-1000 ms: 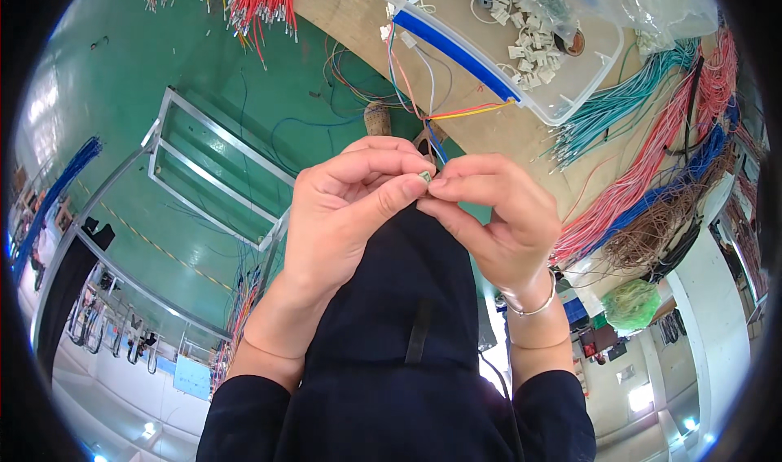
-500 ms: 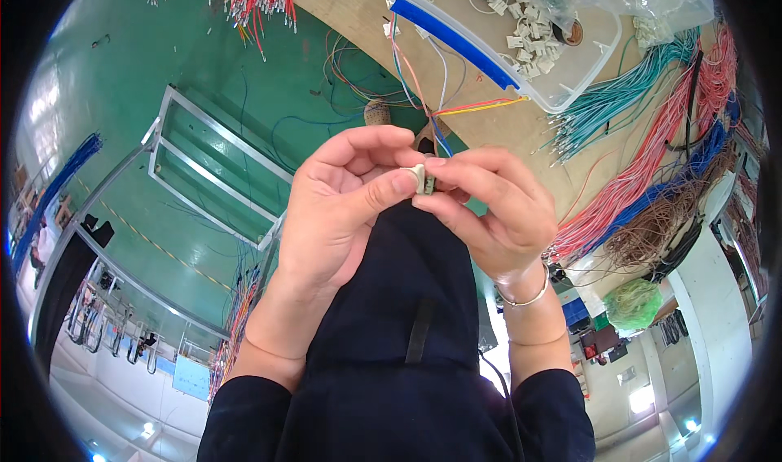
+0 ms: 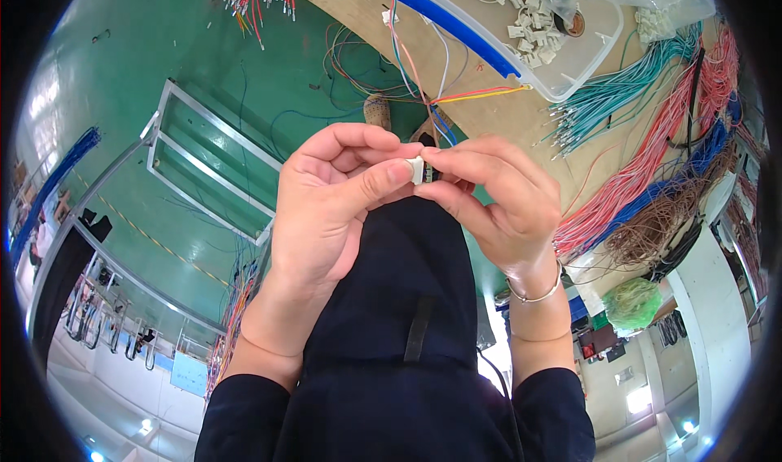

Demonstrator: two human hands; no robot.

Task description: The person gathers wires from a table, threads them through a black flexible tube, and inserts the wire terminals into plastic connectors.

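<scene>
Above my lap, both hands meet at a small white plastic connector housing. My left hand pinches its left side between thumb and fingers. On its right side a small dark piece shows, and the thumb and forefinger of my right hand close on that end. Whether the two pieces are joined cannot be made out. Just beyond my fingertips run blue wires, along with red and yellow wires reaching toward the table; their ends by my fingers are hidden.
At the far right, a clear plastic box with a blue latch holds several white connectors on the wooden table. Teal wires and pink-red wires lie in bundles along the right. A metal frame stands on the green floor at left.
My hands have shifted very slightly, and the connector between them has turned a little, showing more of its white face. Both hands keep their pinch.
</scene>
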